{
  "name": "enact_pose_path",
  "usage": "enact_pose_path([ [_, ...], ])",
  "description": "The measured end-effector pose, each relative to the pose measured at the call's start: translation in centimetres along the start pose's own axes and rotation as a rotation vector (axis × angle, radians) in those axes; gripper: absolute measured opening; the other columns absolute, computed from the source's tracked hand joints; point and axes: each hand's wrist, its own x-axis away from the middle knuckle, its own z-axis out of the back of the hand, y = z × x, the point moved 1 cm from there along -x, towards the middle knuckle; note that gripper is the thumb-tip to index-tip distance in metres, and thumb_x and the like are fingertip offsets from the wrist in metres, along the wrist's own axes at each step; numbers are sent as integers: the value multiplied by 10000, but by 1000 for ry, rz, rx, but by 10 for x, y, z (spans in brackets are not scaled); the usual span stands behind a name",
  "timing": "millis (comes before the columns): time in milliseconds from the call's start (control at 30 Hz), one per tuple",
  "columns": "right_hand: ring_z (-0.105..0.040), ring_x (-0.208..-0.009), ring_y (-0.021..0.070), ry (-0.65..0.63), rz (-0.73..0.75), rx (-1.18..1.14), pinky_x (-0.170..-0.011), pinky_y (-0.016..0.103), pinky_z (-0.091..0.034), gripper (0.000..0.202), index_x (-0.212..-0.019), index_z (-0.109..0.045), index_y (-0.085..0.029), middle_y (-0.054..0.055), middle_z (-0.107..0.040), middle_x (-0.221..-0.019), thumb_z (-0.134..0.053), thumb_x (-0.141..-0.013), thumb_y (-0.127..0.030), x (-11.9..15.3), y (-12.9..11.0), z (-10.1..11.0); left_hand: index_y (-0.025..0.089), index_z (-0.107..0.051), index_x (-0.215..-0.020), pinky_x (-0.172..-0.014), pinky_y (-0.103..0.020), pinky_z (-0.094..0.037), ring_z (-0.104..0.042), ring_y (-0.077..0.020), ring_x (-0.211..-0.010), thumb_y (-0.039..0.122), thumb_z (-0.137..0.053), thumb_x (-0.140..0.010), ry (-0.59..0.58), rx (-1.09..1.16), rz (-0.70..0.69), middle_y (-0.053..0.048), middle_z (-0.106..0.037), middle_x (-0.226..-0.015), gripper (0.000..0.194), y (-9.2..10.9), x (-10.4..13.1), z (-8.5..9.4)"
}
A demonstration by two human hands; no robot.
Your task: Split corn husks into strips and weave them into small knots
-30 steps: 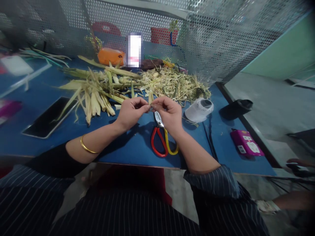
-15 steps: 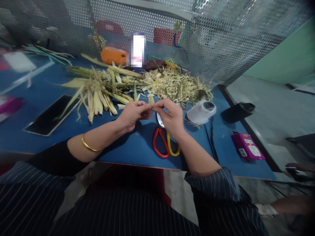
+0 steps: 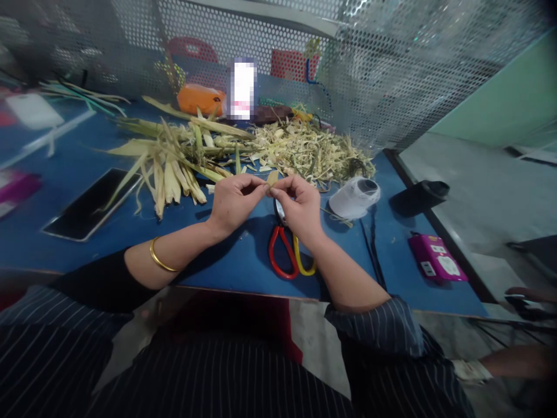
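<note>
My left hand point(image 3: 235, 203) and my right hand point(image 3: 302, 209) meet fingertip to fingertip above the blue table point(image 3: 243, 261). Both pinch a small piece of dry corn husk point(image 3: 272, 177), whose pale tip sticks up between them; its lower end is hidden by the fingers. Below my right hand lies a pair of scissors point(image 3: 275, 255) with one red and one yellow handle, the blades partly covered. Behind the hands, long dry husks point(image 3: 174, 180) spread to the left, and a heap of shredded husk point(image 3: 313, 148) lies to the right.
A white plastic-wrapped roll point(image 3: 352, 198), a black cylinder point(image 3: 418, 199) and a magenta packet point(image 3: 437, 258) stand on the right. A dark flat tablet-like panel point(image 3: 89, 206) lies left. At the back are an orange packet point(image 3: 200, 100) and a perforated metal screen point(image 3: 361, 75).
My left hand has turned, its thumb now pressing against the fingertips. More of the husk piece shows above the pinch. My right hand has shifted slightly left.
</note>
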Motion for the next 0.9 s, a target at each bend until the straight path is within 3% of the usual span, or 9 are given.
enact_pose_path([
  [467,-624,-611,122,16,-149,-290,-623,275,-505,96,-705,-583,-196,-34,-641,-621,-654,-759,-161,-1,2,-4,158,-729,-746,-618,-259,-483,-629,-148,-651,262,-690,-743,-40,44,6,-43,-721,-730,111,4,1,-2],
  [767,-583,-674,116,-8,104,-63,-665,273,-464,77,-770,-637,-204,-35,-629,-702,-625,-794,-132,-1,-3,1,152,-661,-631,-614,-256,-500,-588,-112,-569,262,-747,-664,-87,582,477,-7,-646,-604,143,-1,-2,-5],
  [900,-562,-674,109,3,148,7,-667,269,-447,91,-734,-644,-203,-35,-633,-713,-639,-791,-132,-2,0,2,146,-655,-644,-650,-275,-520,-589,-112,-581,231,-746,-641,-111,631,535,0,-628,-601,125,2,-3,-3],
])
